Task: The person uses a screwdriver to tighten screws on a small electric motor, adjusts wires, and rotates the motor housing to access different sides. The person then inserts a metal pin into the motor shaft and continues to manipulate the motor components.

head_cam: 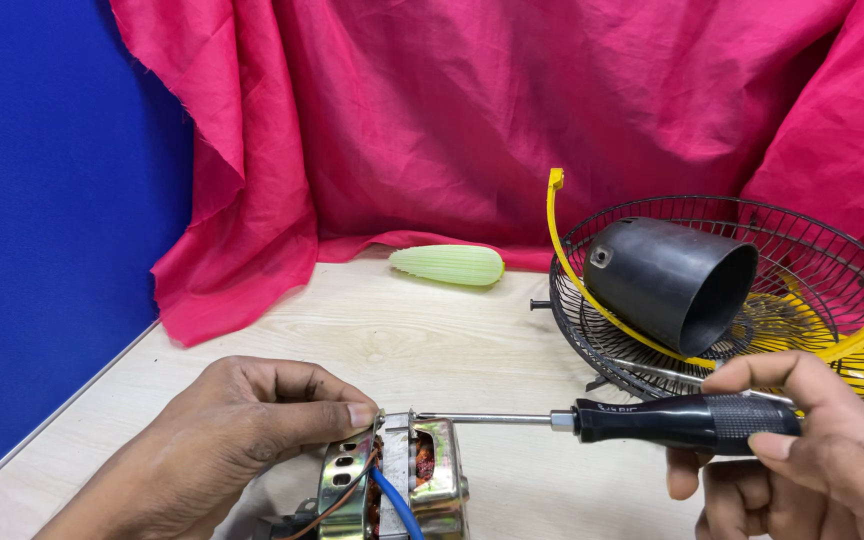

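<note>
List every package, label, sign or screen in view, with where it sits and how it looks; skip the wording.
No packages, signs or screens show.
Faint pale marking on the black screwdriver handle, near the metal shaft, held in the right hand: small, too blurred to make out.
No label visible on the metal fan motor under the left hand, or on the black plastic cone housing lying in the wire fan guard.

- The left hand (237, 425) lies palm down at the near left, fingers curled, thumb stretched rightward with its tip pressing down.
- The right hand (802, 450) sits at the near right, fingers and thumb closed in a grip, index finger extended leftward.
</note>
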